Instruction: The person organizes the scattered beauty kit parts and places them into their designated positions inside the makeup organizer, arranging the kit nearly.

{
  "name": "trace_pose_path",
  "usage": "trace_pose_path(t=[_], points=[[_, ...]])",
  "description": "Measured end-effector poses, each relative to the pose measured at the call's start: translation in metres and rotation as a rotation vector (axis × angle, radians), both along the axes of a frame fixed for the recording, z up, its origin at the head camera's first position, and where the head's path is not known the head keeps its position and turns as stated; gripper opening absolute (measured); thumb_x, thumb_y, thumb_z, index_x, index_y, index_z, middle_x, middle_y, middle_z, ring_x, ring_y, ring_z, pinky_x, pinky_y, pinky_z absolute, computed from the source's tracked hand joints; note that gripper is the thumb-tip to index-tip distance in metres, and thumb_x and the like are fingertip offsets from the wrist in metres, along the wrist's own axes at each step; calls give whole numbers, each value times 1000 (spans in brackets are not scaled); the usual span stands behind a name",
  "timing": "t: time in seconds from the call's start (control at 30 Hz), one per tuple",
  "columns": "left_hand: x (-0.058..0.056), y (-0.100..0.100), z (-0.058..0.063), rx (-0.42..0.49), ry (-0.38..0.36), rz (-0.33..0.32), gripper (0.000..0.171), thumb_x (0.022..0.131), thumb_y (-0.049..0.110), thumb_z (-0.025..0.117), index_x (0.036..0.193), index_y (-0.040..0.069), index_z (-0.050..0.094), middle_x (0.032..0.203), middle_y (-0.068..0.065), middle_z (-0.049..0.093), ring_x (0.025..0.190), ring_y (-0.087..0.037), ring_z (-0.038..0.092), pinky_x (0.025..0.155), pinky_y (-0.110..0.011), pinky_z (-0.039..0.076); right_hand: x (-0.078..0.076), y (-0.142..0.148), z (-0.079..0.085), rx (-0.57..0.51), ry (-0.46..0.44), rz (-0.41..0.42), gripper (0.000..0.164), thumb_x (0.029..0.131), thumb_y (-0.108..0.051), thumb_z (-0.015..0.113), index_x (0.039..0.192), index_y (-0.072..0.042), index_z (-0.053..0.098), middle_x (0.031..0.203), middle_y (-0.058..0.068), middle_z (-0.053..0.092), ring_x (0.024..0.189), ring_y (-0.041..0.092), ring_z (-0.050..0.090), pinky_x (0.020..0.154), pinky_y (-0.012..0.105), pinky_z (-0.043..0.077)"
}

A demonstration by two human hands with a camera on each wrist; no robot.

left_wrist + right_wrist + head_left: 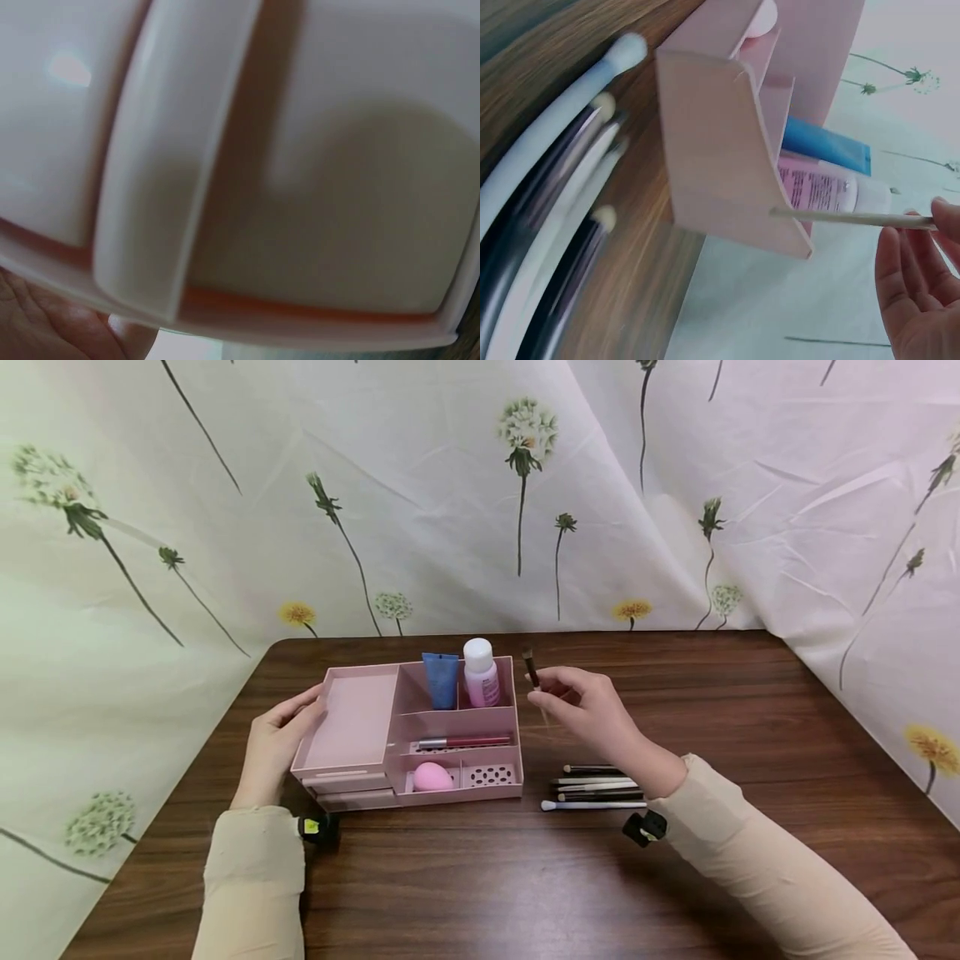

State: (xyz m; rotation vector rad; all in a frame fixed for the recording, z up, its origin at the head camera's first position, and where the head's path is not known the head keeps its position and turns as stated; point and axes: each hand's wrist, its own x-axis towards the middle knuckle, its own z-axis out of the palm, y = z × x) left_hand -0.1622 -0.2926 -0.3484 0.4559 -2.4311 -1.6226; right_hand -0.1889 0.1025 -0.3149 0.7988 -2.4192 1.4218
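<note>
Dandelion-patterned white cloth [442, 543], creased, hanging behind dark brown wood-grain table [465, 885].

Cosmetics organizer [352, 714] and dandelion-print cloth [450, 543] suggest a home.

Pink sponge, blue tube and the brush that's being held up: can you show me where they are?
Pink sponge [432, 777]: head view, middle of its rounded side.
Blue tube [442, 683]: head view, middle of its front.
Brush [532, 669]: head view, dark part below the bristles.

the head view looks down on the organizer [356, 718] both wrist views show closer.
</note>
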Motion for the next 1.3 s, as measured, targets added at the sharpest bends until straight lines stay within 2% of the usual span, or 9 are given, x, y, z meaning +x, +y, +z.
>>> trace_pose_path(t=[0.1, 0.17, 0.33, 0.57, 0.67, 0.83, 1.07, 1.23, 1.3], points=[[0, 0, 0, -3, 3, 3, 57, 93, 49, 65, 142, 21, 56, 129, 12, 60, 117, -2, 48, 96, -25, 39, 0, -9, 3, -61, -19, 11, 25, 92, -5, 69, 114, 6, 67, 91, 18, 71, 68, 14, 62, 65, 27, 54], [-1, 0, 0, -4, 5, 2, 57, 93, 49, 65, 142, 21, 57, 127, 13, 60, 116, -2, 48, 93, -22, 39, 0, -14, 5, -103, -56, 31, 28, 93, -5, 68, 118, 7, 65, 92, 20, 70, 66, 16, 63, 65, 32, 57], [-1, 0, -1, -5, 3, -5, 57, 93, 49, 64, 142, 21, 56, 132, 9, 59, 116, -3, 48, 90, -21, 39, 0, -30, 11, -184, -163, 77, 34, 95, -8, 65, 126, 5, 60, 93, 24, 67, 63, 20, 63, 63, 37, 58], [-1, 0, 0, 25, 6, -3, 57, 92, 48, 66, 141, 21, 57, 118, 19, 61, 112, -1, 50, 88, -19, 40, -2, -52, 17, -294, -279, 129, 37, 96, -7, 64, 130, 6, 56, 91, 28, 66, 56, 12, 62, 60, 46, 58], [-1, 0, 0, 28, -1, -2, 57, 92, 48, 66, 141, 22, 57, 116, 20, 61, 112, 0, 50, 89, -19, 41, -3, -60, 19, -339, -322, 149, 39, 95, -5, 63, 131, 7, 54, 90, 28, 65, 55, 12, 62, 59, 45, 58], [-2, -1, 0, 25, -15, -1, 57, 92, 50, 65, 142, 23, 56, 123, 16, 60, 117, -2, 49, 91, -22, 40, -6, -74, 21, -376, -368, 182, 40, 95, -4, 63, 132, 6, 53, 95, 32, 64, 57, 11, 62, 59, 44, 59], [-1, -1, 1, 38, -18, -6, 58, 92, 51, 66, 142, 24, 56, 126, 16, 60, 118, -2, 49, 95, -25, 41, -7, -92, 25, -381, -409, 213, 43, 95, -8, 65, 134, 5, 52, 93, 25, 69, 58, 13, 64, 60, 41, 59], [0, 0, 3, 21, -11, 3, 57, 91, 50, 66, 141, 22, 57, 112, 23, 62, 112, -1, 51, 92, -22, 41, -6, -108, 26, -374, -456, 227, 43, 95, -9, 65, 134, 5, 53, 90, 19, 68, 57, 12, 64, 61, 42, 59], [0, 1, 3, 15, -14, 3, 57, 92, 50, 66, 141, 22, 57, 114, 20, 63, 116, -5, 51, 95, -25, 41, -6, -116, 26, -377, -477, 227, 42, 95, -9, 66, 133, 6, 53, 87, 14, 66, 56, 12, 63, 61, 43, 59]])
